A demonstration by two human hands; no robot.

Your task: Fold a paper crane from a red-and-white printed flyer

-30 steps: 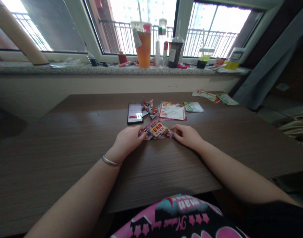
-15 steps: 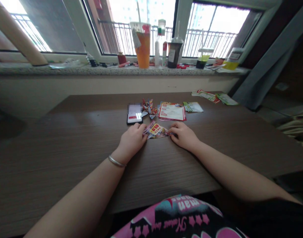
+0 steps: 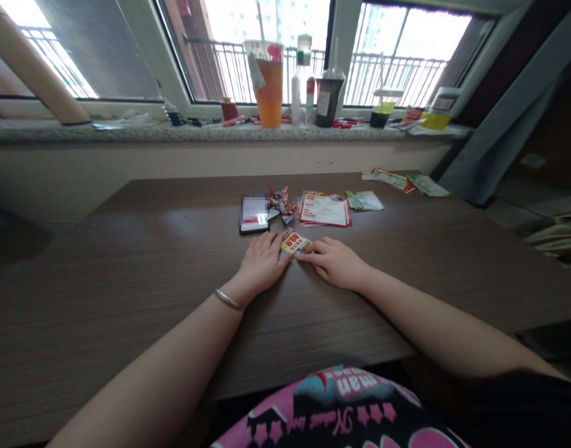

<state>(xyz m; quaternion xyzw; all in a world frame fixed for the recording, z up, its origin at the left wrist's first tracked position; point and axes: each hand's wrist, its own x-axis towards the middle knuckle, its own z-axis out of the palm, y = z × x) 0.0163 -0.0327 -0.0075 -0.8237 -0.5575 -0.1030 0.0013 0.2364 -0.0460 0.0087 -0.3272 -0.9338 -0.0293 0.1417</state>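
A small printed flyer [image 3: 295,242], purple with a yellow patch and red "89.9", lies flat on the brown table [image 3: 140,261]. My left hand [image 3: 263,256] rests open over its left edge, fingers stretched forward. From the right, my right hand [image 3: 334,260] lies open with its extended fingers on the flyer's right side. Both hands cover parts of the paper. Just beyond my left hand is a phone [image 3: 254,214] with a lit screen. Folded paper pieces [image 3: 282,202] in red and blue sit beside the phone.
A stack of red-bordered leaflets [image 3: 325,209] lies behind the flyer, with green leaflets [image 3: 366,200] to its right. More leaflets [image 3: 428,185] are at the far right. An orange drink cup [image 3: 269,87], a dark drink cup [image 3: 329,99] and bottles stand on the windowsill [image 3: 173,132].
My hands have come closer together over the flyer. My left hand shifted right and flattened; my right hand moved left, its fingers now stretched onto the paper, covering more of it.
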